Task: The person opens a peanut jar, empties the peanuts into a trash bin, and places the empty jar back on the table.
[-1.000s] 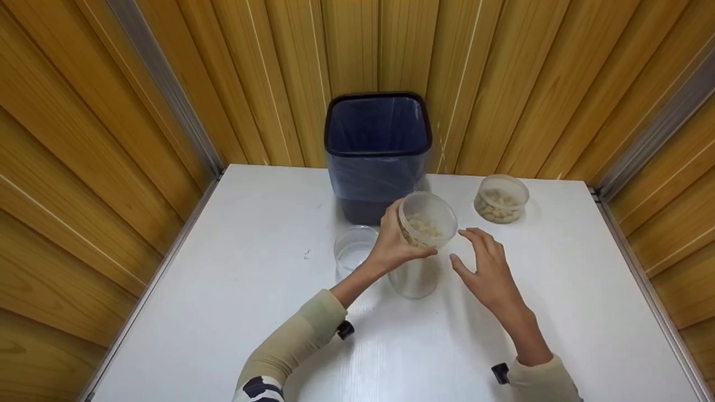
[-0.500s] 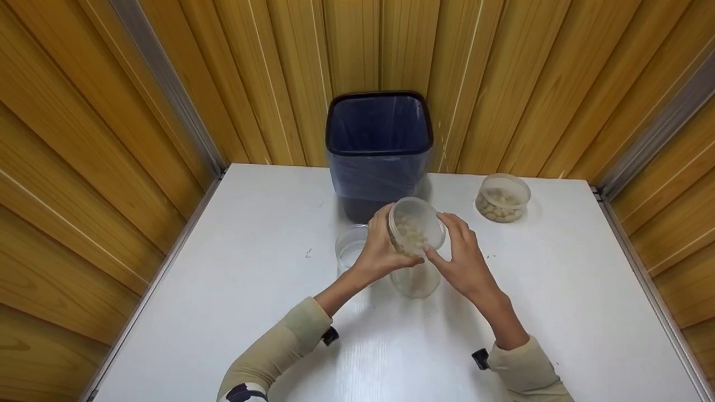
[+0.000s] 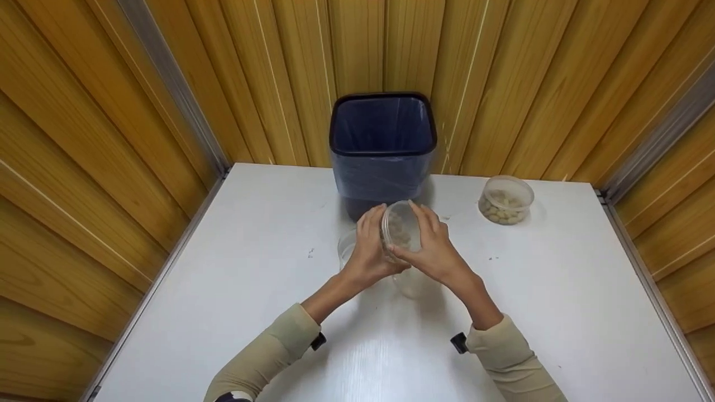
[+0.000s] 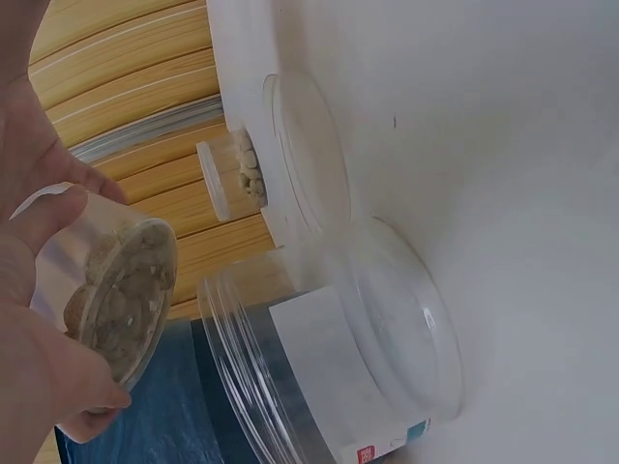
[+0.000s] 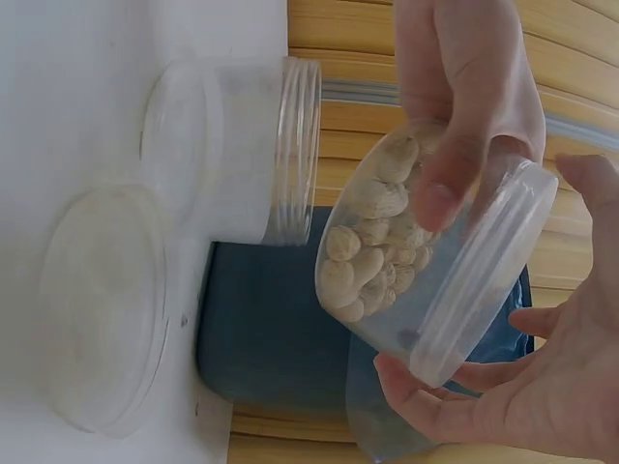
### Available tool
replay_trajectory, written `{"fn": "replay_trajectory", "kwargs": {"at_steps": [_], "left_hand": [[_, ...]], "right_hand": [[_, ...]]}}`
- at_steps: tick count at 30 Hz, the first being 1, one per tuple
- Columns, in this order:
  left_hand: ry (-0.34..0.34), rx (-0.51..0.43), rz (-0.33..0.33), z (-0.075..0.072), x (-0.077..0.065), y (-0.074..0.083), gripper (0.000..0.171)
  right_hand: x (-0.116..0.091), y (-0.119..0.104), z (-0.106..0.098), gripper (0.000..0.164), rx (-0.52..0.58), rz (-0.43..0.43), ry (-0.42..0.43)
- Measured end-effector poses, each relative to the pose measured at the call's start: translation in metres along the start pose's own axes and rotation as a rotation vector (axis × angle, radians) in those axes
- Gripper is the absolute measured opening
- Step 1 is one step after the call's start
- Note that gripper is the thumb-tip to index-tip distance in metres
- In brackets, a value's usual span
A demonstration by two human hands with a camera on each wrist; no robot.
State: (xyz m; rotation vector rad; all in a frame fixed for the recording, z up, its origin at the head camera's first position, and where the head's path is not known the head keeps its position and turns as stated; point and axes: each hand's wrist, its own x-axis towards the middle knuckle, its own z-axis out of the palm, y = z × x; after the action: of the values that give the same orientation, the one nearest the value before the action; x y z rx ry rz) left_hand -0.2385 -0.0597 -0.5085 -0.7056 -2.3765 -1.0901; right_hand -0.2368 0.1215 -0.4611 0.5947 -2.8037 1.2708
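My left hand [image 3: 366, 254] grips a round clear plastic tub [image 5: 450, 280] of unshelled peanuts [image 5: 372, 261], tilted in the air. My right hand [image 3: 441, 254] holds the same tub from the other side, fingers and thumb around its thick rim band. Whether that band belongs to a lid, I cannot tell. Below and left stands a clear jar [image 4: 329, 358] with a threaded neck and a paper label, partly hidden behind my left hand in the head view. A flat round clear disc, like a lid [image 5: 106, 309], lies on the table beside the jar.
A dark bin [image 3: 382, 173] with a bag liner stands at the back of the white table [image 3: 257, 223]. Another clear tub [image 3: 505, 201] with peanuts sits at the back right. Wood-patterned walls [image 3: 357, 44] enclose the back and sides.
My right hand has come in from the right and taken hold of the tub's rim. My left hand has moved slightly left with the tub, which has turned.
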Motion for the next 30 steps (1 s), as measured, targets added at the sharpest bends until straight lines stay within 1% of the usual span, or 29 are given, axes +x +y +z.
{"fn": "replay_trajectory", "kwargs": {"at_steps": [3,9,12,14,17,21,25,30], "left_hand": [[0.0,0.041,0.025,-0.001,-0.003,-0.002,0.122],[-0.04,0.089,0.078,-0.005,-0.004,-0.003,0.124],[-0.062,0.085,0.098,-0.005,-0.002,-0.002,0.124],[-0.067,0.082,0.104,-0.004,0.0,-0.002,0.123],[-0.063,0.113,0.111,-0.001,0.004,0.0,0.122],[-0.059,0.169,0.126,0.007,0.009,0.005,0.12],[-0.075,0.208,0.133,0.022,0.009,0.01,0.117],[-0.082,0.267,0.139,0.041,0.012,0.015,0.116]], "right_hand": [[0.002,-0.003,0.0,0.106,-0.012,-0.002,-0.022],[0.003,-0.003,-0.002,0.104,-0.034,-0.029,-0.031],[0.003,-0.001,-0.005,0.102,-0.043,-0.042,-0.019],[0.004,0.001,-0.007,0.102,-0.037,-0.05,-0.026],[0.005,0.004,-0.012,0.103,-0.024,-0.065,-0.045],[0.004,0.014,-0.019,0.106,-0.004,-0.087,-0.058],[-0.003,0.033,-0.023,0.106,0.01,-0.114,-0.06],[-0.01,0.054,-0.026,0.103,0.014,-0.161,-0.011]]}}
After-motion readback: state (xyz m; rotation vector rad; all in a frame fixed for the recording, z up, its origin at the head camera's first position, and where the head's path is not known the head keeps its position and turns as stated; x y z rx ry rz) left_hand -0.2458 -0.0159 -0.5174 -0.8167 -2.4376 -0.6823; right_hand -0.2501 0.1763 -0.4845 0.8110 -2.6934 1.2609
